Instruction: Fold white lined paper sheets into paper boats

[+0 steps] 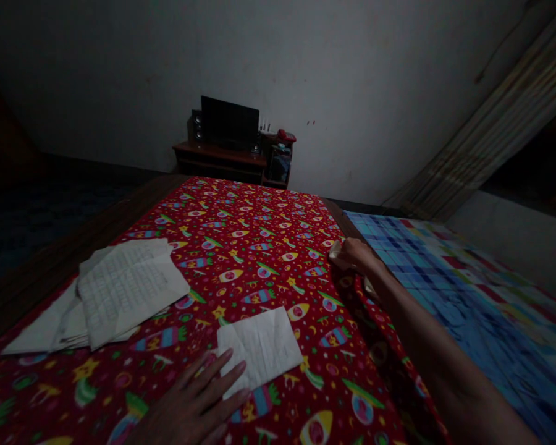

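Note:
My left hand (197, 398) lies flat on the red patterned cloth (245, 262), fingers spread. Its fingertips reach the near left edge of a folded white sheet of paper (262, 352). Toward the cloth's right edge, my right hand (356, 252) is closed on a pale piece of paper (335, 252), which sticks out to its left. Another pale scrap (369, 287) shows partly behind my right forearm. On the left lies a loose stack of papers (130, 287) with printed or written lines, its sheets overlapping unevenly.
Beyond the cloth, a wooden desk (222, 153) carries a dark monitor (230, 122), with a speaker (197, 125) beside it. A red telephone (286, 135) sits on the desk's right side. Blue checked bedding (426, 290) spreads to the right, below a curtain (486, 145).

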Available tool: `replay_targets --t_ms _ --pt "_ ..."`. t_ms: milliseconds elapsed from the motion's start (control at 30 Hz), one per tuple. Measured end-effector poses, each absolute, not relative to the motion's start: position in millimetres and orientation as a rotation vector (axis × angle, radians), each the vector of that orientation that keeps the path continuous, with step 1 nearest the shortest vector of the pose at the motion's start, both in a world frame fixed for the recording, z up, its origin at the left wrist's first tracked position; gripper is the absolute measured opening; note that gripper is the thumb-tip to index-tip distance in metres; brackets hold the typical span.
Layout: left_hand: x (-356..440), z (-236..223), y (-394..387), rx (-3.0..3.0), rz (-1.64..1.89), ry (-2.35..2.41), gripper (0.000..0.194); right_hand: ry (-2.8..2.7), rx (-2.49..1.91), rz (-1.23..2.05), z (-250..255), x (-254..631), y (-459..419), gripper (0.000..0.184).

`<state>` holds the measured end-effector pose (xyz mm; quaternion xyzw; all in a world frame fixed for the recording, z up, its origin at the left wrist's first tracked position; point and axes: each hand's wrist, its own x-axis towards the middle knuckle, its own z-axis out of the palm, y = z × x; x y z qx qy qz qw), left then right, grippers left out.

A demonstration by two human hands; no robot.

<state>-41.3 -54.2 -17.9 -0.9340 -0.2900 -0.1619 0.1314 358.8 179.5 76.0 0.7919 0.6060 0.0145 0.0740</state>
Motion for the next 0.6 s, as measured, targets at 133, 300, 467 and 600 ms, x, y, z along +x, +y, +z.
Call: replay_targets --t_ms 133,300,467,600 --pt "-42.8 -20.7 -54.5 -2.725 -0.547 -0.843 0.042 1.820 2.368 0.035 76.9 359.9 181.0 0.042" --pt "-41.7 -18.3 -55.1 -2.762 -0.599 -0.885 0.041 1.850 2.337 0.021 80.9 363.5 179.7 0.039" --pt "-42.5 -18.6 -57.1 -2.742 -0.528 -0.864 0.042 1.846 2.345 0.042 84.1 366.2 180.1 0.035" --pt "-43.9 -21.4 -56.0 -2.736 -0.527 -0.856 0.043 1.828 2.352 0.053 82.5 367.5 180.6 0.035"
